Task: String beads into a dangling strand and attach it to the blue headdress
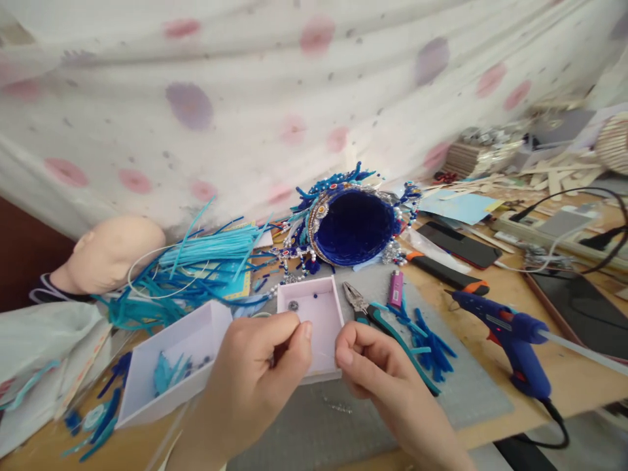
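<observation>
My left hand [267,366] is closed in a pinch, thumb against the bent forefinger. Facing it across a small gap, my right hand [377,369] also pinches with thumb and forefinger. Whatever the fingertips hold is too fine to make out. Both hands are over the near part of a small white box [335,294], which has a few beads in it. Behind the box a blue-lined headdress [314,226], trimmed with beads and blue fuzzy stems, lies with its opening towards me. A short beaded strand [339,408] rests on the grey mat [471,399] below my hands.
Pliers [357,299], a pink lighter [395,289] and cut blue stems [434,347] lie at right, beside a blue glue gun [510,333]. At left are another white box [147,366], light-blue pipe cleaners [216,248] and a mannequin head [115,255]. Phones [458,243] and cables lie farther right.
</observation>
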Demonstrator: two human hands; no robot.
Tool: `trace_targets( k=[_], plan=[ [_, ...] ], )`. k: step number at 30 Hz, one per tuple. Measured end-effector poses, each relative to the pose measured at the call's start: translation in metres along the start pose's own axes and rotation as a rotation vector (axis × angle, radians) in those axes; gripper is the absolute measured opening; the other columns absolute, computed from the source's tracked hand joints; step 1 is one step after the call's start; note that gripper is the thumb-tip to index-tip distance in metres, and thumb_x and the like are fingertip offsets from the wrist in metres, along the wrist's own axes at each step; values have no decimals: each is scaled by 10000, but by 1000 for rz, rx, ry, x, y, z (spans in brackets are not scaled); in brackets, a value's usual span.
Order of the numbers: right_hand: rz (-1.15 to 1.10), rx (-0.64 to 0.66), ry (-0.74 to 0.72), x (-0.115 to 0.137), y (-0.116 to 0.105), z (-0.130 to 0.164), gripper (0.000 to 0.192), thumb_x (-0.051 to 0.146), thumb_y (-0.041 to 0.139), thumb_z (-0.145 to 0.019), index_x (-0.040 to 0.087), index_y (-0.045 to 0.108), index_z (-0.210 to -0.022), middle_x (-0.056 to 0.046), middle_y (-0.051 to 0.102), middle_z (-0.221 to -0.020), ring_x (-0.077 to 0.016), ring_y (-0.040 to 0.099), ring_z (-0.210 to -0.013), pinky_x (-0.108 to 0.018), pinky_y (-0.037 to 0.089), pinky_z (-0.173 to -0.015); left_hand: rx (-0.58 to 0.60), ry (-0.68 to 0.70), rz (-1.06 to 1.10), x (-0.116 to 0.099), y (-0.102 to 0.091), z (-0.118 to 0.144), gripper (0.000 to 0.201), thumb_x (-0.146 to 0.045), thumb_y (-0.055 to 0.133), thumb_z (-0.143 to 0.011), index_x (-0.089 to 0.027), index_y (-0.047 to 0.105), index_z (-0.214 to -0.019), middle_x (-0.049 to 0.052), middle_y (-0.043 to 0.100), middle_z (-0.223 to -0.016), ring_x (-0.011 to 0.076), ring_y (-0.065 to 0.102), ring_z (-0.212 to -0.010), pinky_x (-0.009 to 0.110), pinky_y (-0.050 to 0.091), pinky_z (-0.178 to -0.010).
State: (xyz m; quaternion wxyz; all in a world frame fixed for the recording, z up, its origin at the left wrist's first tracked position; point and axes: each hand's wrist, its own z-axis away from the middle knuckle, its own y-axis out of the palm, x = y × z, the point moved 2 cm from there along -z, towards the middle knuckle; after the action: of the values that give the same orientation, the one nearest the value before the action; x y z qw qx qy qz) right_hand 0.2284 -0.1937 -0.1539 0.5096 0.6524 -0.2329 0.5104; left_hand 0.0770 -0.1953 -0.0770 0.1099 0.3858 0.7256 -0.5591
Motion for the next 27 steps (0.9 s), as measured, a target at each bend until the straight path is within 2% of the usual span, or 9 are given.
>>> trace_targets(
  k=[4, 7, 10, 12, 15, 18, 23, 27],
  plan=[
    [-182, 50, -13, -3, 1, 0, 351, 478, 689, -855, 187, 534, -734, 87, 328, -569, -73, 213, -503, -250, 154, -475, 48, -13, 128, -5, 3, 0, 464, -289, 376, -995, -186, 327, -546, -56, 318, -461, 68, 344, -415, 249, 247, -459],
    [-297, 63, -26, -3, 3, -1, 360, 464, 712, -838, 184, 524, -714, 91, 306, -560, -65, 186, -488, -243, 132, -463, 31, -43, 248, -4, 4, 3, 503, -406, 323, -1012, -195, 408, -564, -29, 410, -497, 98, 426, -475, 264, 293, -496],
    [-366, 55, -40, -2, 4, -2, 368, 459, 739, -809, 181, 523, -702, 91, 319, -549, -59, 173, -473, -232, 121, -448, -108, -88, 373, 1, 4, 7, 418, -492, 413, -972, -204, 497, -680, -25, 457, -555, 118, 452, -519, 258, 333, -507],
    [-403, 57, -39, -2, 4, -2, 368, 450, 757, -790, 177, 526, -699, 92, 326, -538, -54, 172, -466, -222, 123, -442, -189, -138, 432, 2, 6, 10, 320, -474, 499, -942, -208, 531, -768, -34, 484, -580, 115, 463, -521, 243, 365, -507],
    [-477, 78, -15, -2, 5, -3, 364, 422, 766, -787, 172, 520, -691, 99, 289, -531, -49, 155, -466, -202, 132, -443, -257, -252, 476, -2, 14, 14, 201, -420, 579, -913, -221, 565, -891, -46, 537, -623, 97, 491, -529, 208, 402, -513],
    [-556, 110, 2, -3, 8, -4, 361, 392, 767, -792, 169, 504, -687, 100, 258, -548, -44, 127, -470, -179, 126, -436, -319, -313, 524, -10, 21, 15, 170, -394, 587, -909, -234, 606, -963, -43, 562, -653, 89, 509, -552, 188, 423, -527],
    [-611, 151, -5, -4, 11, -7, 358, 371, 764, -801, 170, 488, -696, 96, 247, -571, -42, 110, -471, -159, 122, -424, -396, -218, 501, -15, 22, 13, 144, -348, 607, -896, -257, 717, -907, -8, 627, -772, 90, 540, -629, 176, 469, -580],
    [-586, 146, -5, -3, 13, -6, 375, 375, 751, -819, 170, 466, -688, 102, 238, -561, -43, 108, -475, -154, 126, -426, -346, -138, 482, -15, 20, 9, 137, -230, 630, -860, -259, 733, -773, -26, 614, -756, 71, 517, -580, 166, 437, -547]
  ],
)
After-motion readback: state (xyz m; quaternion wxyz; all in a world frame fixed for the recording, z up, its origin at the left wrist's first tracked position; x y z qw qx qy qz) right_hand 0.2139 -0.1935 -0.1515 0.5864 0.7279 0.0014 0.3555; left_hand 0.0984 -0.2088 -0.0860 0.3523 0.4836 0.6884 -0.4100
